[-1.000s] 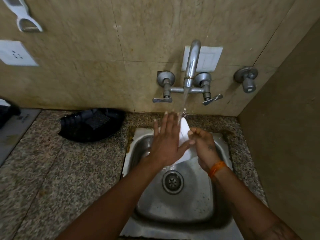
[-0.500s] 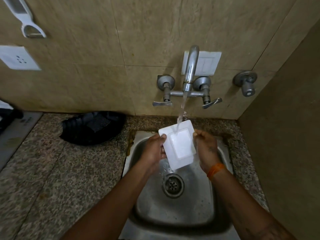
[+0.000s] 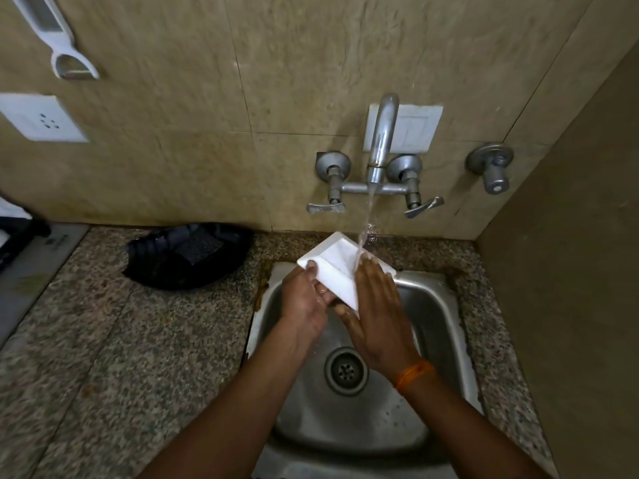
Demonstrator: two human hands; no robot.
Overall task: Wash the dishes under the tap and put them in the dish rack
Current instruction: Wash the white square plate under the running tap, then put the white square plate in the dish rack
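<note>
A white square plate (image 3: 333, 262) is held tilted over the steel sink (image 3: 439, 305), under the water running from the wall tap (image 3: 380, 140). My left hand (image 3: 304, 302) grips the plate's left edge from below. My right hand (image 3: 378, 316) lies flat with spread fingers on the plate's right part, covering it. The stream hits the plate just above my right fingertips. The black dish rack (image 3: 188, 259) sits on the counter left of the sink, against the wall.
A speckled granite counter (image 3: 121, 357) runs to the left of the sink. Two lever handles (image 3: 325, 207) flank the tap and a separate valve (image 3: 492, 171) sits further right. A side wall (image 3: 570, 271) closes the right. A socket (image 3: 41, 119) and a hanging white tool (image 3: 58, 39) are upper left.
The plate has been turned from facing up to tilted on edge. My right hand moved from gripping its right edge to lying flat across its face. My left hand shifted its grip.
</note>
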